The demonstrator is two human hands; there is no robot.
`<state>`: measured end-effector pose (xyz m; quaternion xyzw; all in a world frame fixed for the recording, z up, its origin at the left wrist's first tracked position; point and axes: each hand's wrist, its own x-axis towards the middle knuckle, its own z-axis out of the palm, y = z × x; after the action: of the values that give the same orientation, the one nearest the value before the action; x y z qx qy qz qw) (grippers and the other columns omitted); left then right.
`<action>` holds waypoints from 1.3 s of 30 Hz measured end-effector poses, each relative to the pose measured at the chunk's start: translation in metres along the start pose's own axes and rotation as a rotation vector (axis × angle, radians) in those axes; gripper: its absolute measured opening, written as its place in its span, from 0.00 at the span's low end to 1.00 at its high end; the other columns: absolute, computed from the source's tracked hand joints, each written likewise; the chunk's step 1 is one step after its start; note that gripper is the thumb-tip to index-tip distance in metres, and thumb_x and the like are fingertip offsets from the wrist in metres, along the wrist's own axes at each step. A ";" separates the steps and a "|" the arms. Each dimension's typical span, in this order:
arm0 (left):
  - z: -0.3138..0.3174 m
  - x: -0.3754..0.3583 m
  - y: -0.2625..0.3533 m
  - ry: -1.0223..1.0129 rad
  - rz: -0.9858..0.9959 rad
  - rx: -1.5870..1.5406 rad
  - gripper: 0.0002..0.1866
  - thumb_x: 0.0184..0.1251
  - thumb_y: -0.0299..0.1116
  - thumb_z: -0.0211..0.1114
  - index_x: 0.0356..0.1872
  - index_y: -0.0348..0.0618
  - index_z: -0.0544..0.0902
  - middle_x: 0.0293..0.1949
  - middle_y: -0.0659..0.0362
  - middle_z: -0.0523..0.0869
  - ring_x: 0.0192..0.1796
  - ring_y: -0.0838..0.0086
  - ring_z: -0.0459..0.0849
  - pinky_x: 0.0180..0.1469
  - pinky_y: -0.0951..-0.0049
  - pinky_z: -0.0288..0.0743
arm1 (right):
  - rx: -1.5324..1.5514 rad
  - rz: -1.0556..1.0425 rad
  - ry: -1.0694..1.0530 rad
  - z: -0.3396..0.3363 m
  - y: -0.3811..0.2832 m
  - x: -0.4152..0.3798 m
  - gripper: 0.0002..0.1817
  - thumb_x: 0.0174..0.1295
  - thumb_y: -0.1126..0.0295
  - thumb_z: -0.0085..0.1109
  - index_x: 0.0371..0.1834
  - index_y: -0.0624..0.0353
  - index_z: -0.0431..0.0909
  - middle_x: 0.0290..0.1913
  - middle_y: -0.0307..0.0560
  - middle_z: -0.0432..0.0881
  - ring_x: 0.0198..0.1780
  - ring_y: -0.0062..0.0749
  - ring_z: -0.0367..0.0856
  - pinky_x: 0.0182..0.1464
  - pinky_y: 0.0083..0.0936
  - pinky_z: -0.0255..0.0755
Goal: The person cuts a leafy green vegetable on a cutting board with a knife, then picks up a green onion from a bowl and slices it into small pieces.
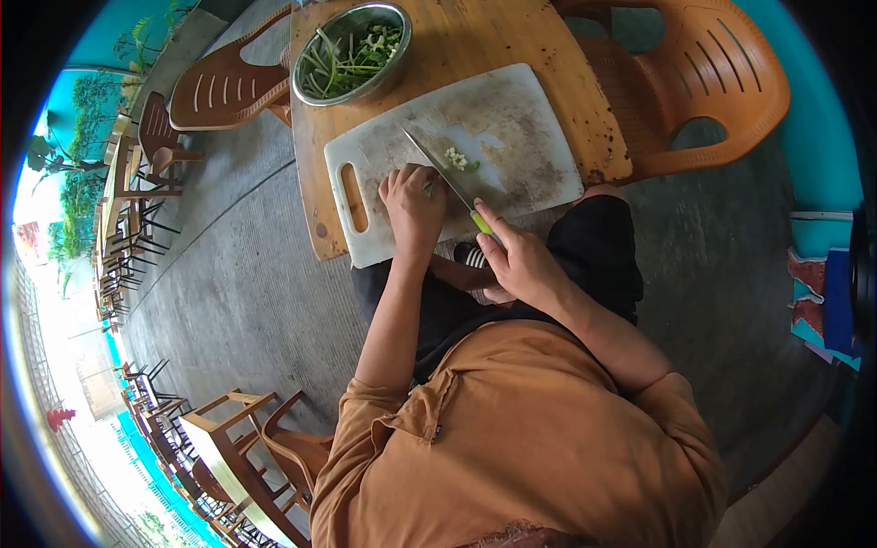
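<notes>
My right hand (pixel 525 265) is closed around the light green handle of a kitchen knife (pixel 440 168), whose blade slants up and left over the cutting board. Just left of the blade, my left hand (pixel 413 212) rests on the board with its fingers curled over a green vegetable piece (pixel 427 188), mostly hidden by the fingers. Small chopped pale green bits (pixel 457 159) lie right of the blade. Under them is the worn white cutting board (pixel 534 137), with a slot handle at its left end.
A metal bowl (pixel 402 62) of long green stalks and cut pieces stands beyond the board on the wooden table (pixel 475 32). An orange plastic chair (pixel 722 82) is at the right, a brown chair (pixel 224 96) at the left. More tables and chairs line the left side.
</notes>
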<state>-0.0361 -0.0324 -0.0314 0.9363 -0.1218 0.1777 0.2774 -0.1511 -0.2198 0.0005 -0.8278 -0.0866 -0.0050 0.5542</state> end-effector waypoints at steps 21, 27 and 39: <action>0.005 -0.003 -0.002 0.057 -0.016 -0.013 0.06 0.64 0.29 0.77 0.40 0.45 0.92 0.42 0.58 0.91 0.51 0.57 0.87 0.66 0.54 0.72 | -0.103 0.022 -0.002 0.002 0.009 -0.006 0.30 0.82 0.65 0.60 0.83 0.61 0.70 0.48 0.72 0.90 0.46 0.69 0.91 0.48 0.55 0.85; 0.005 0.001 0.001 0.046 -0.009 -0.001 0.05 0.64 0.30 0.76 0.40 0.44 0.92 0.42 0.59 0.91 0.51 0.59 0.87 0.66 0.55 0.73 | -0.086 -0.062 0.058 0.002 0.011 -0.008 0.30 0.83 0.65 0.58 0.84 0.62 0.69 0.52 0.72 0.90 0.51 0.70 0.90 0.54 0.53 0.86; 0.003 -0.001 -0.001 0.034 0.014 0.014 0.07 0.64 0.29 0.77 0.41 0.43 0.92 0.45 0.57 0.92 0.54 0.57 0.88 0.67 0.55 0.73 | -0.015 0.024 -0.019 -0.006 0.001 -0.006 0.29 0.84 0.64 0.58 0.83 0.65 0.69 0.57 0.74 0.88 0.57 0.70 0.89 0.57 0.54 0.85</action>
<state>-0.0362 -0.0333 -0.0341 0.9342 -0.1222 0.1965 0.2716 -0.1567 -0.2266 0.0010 -0.8330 -0.0820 0.0091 0.5471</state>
